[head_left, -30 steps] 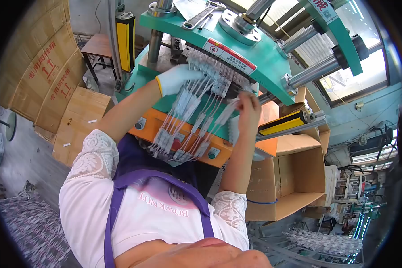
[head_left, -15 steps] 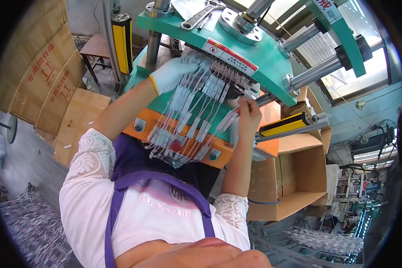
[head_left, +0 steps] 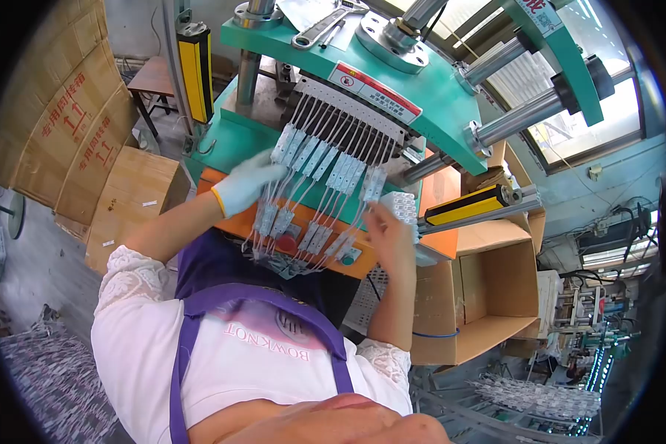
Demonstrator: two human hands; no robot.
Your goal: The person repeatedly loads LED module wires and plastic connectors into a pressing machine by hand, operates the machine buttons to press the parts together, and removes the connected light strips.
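Wired strips (head_left: 316, 159) slant lengthwise from the press (head_left: 444, 89) toward the apron (head_left: 263, 294).

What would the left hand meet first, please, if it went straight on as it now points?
The left hand would likely meet the corded pale strips, possibly touching them already; depth is unclear.

Bright light glares white in the window (head_left: 614, 111) past the green press (head_left: 440, 63), and everything bends toward the round picture's black edges.
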